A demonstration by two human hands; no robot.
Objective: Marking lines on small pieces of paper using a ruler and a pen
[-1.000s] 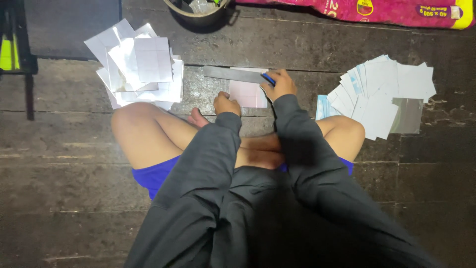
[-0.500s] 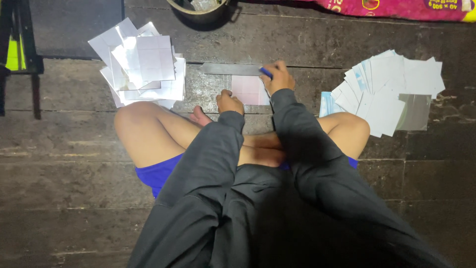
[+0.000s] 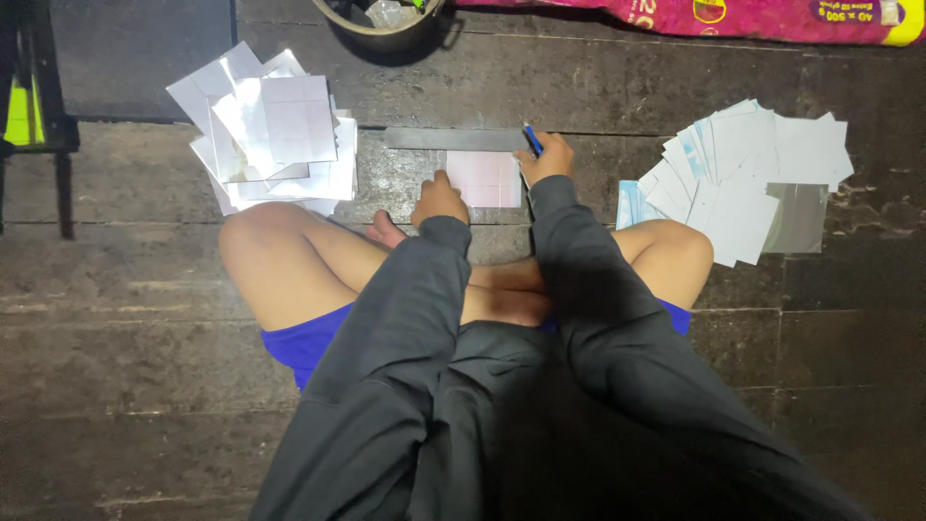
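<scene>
I sit cross-legged on a dark wooden floor in dark long sleeves. A small pale pink sheet of paper [image 3: 485,179] lies on the floor in front of my legs. My left hand [image 3: 439,200] presses on its left edge. My right hand [image 3: 546,158] grips a blue pen [image 3: 532,140] at the sheet's upper right corner. A grey metal ruler [image 3: 453,139] lies flat just beyond the sheet, its right end by the pen tip.
A loose pile of white paper sheets [image 3: 273,132] lies at the left, another spread pile [image 3: 748,174] at the right. A round dark pot [image 3: 386,21] and a pink plastic bag [image 3: 723,14] sit at the far edge. A dark stand [image 3: 39,116] is far left.
The camera has shifted slightly. My right hand with the pen has moved a little up and away from the ruler's edge; my left hand stays on the sheet.
</scene>
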